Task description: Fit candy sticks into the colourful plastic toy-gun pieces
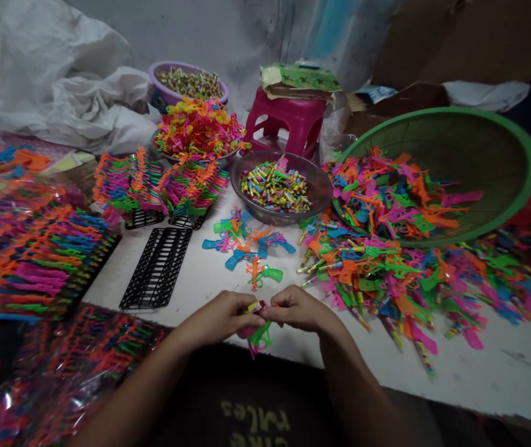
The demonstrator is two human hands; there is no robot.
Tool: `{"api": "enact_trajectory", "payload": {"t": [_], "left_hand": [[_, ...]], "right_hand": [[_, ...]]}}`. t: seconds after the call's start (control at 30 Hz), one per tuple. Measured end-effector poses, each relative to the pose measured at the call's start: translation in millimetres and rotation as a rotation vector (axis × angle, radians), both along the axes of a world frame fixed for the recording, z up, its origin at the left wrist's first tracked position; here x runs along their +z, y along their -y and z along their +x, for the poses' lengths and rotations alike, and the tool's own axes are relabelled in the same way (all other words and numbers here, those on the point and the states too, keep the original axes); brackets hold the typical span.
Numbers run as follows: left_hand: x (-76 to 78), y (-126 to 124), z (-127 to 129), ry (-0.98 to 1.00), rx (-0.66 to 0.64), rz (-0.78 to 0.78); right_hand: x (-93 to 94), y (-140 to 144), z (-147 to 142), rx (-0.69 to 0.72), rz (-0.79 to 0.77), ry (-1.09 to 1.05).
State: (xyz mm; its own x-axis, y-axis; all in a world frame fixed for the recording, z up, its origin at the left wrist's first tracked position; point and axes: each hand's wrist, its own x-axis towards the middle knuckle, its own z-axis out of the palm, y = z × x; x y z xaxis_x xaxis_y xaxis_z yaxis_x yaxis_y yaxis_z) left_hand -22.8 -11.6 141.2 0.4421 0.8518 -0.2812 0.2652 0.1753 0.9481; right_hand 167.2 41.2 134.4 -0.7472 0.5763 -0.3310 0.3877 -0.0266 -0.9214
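Hands (265,313) pinch together on a small green-and-pink plastic toy gun (259,338), its bright barrel poking out below the fingers

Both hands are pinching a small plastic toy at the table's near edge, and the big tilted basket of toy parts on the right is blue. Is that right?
Not quite. The head view shows the basket is green, not blue. The rest holds: the left hand and right hand pinch a small toy at the near edge of the table.
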Motion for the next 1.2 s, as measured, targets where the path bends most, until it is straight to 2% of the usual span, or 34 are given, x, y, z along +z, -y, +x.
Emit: {"api": "enact_trajectory", "payload": {"t": [0.07, 0.13, 0.27, 0.33, 0.37, 0.47, 0.57, 0.67, 0.77, 0.87, 0.97, 1.1, 1.2], "left_hand": [[-8.2, 2.5, 7.8, -0.088, 0.112, 0.088], [-18.1, 4.7, 12.7, -0.136, 0.312, 0.152], [-27.4, 8.6, 14.9, -0.077, 0.655, 0.182], [-25.2, 11.3, 15.4, 0.001, 0.753, 0.168], [-23.5, 13.2, 16.0, 0.045, 0.781, 0.156], [-18.4, 20.4, 19.0, 0.169, 0.821, 0.138], [-14.9, 28.2, 21.2, 0.231, 0.827, 0.189], [-11.0, 34.7, 20.8, 0.251, 0.800, 0.274], [-7.3, 39.1, 18.6, 0.264, 0.772, 0.349], [-4.9, 41.9, 16.2, 0.265, 0.734, 0.416], [-3.3, 43.9, 14.6, 0.284, 0.695, 0.443], [-2.6, 45.6, 13.8, 0.327, 0.658, 0.491], [-3.6, 46.3, 14.0, 0.346, 0.622, 0.552]], "right_hand": [[-3.6, 0.9, -4.0, -0.091, -0.030, 0.023], [-8.7, 4.8, -8.3, -0.170, -0.082, 0.036], [-21.0, 23.1, -18.9, -0.264, -0.156, -0.034], [-25.0, 34.1, -23.0, -0.347, -0.078, -0.074], [-25.7, 38.9, -24.1, -0.388, 0.008, -0.078], [-22.8, 48.8, -23.2, -0.466, 0.404, -0.058], [-16.7, 54.3, -20.2, -0.465, 0.744, -0.076], [-12.7, 58.3, -19.2, -0.517, 0.961, -0.092], [-10.8, 60.6, -19.6, -0.568, 1.086, -0.092], [-8.3, 60.6, -19.5, -0.550, 1.092, -0.119], [-4.4, 59.5, -18.9, -0.537, 1.016, -0.208], [-0.7, 59.0, -19.1, -0.476, 0.843, -0.375], [-0.9, 60.3, -20.4, -0.480, 0.670, -0.447]]}}
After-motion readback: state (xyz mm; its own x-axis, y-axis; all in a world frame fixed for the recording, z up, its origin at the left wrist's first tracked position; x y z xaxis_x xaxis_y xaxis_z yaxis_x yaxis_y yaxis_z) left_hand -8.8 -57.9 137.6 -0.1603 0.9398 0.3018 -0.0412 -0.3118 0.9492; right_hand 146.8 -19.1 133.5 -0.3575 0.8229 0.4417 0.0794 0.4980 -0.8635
